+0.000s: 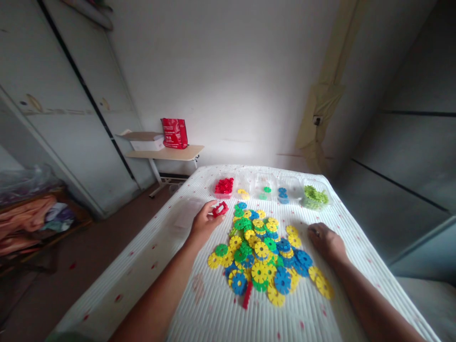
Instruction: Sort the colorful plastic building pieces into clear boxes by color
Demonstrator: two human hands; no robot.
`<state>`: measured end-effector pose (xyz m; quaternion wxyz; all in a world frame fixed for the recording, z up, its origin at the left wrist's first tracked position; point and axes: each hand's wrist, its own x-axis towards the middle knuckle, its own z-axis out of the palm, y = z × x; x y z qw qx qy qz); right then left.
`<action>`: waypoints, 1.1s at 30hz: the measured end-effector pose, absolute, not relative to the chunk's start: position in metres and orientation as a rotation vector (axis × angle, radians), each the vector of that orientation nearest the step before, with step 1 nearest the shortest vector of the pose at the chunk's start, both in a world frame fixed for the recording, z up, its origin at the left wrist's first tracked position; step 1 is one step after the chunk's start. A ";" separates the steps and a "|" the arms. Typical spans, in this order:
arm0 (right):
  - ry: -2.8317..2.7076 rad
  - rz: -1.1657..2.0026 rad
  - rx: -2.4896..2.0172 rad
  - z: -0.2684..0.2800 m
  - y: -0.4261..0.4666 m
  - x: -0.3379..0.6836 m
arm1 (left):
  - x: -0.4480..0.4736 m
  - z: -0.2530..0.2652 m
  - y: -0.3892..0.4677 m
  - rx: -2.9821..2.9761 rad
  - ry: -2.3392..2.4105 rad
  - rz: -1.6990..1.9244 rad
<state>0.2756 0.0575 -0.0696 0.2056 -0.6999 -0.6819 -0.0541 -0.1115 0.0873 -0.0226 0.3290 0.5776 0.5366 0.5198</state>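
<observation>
My left hand [204, 222] is closed on a red notched plastic building piece [220, 209], a small frame with a gap in its middle, held above the bed-like surface just left of the pile. The pile [261, 249] is made of yellow, green and blue notched discs, heaped and overlapping. A red notched strip [247, 295] lies at its near edge. To the right of the pile, my right hand [327, 241] rests on the white striped cover with its fingers curled in, and no piece shows in it.
Along the far side stand clear containers: one with red pieces [224, 186], one with light green pieces [316, 195], and others holding a few yellow [243, 194], green [266, 190] and blue discs [282, 194]. A clear lid [187, 213] lies left. Behind, a side table [178, 153] bears a red bag [174, 134].
</observation>
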 end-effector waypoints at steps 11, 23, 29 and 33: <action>-1.892 -0.126 -1.908 -0.066 0.056 0.273 | -0.107 0.015 0.198 1.750 1.975 1.331; -1.895 -0.086 -1.902 -0.070 0.058 0.275 | -0.100 0.001 0.207 1.757 2.003 1.337; -1.917 -0.117 -1.898 -0.069 0.058 0.275 | -0.108 -0.020 0.130 2.084 1.657 1.392; -1.913 -0.144 -1.917 -0.068 0.057 0.274 | -0.106 -0.027 0.077 2.158 1.404 1.279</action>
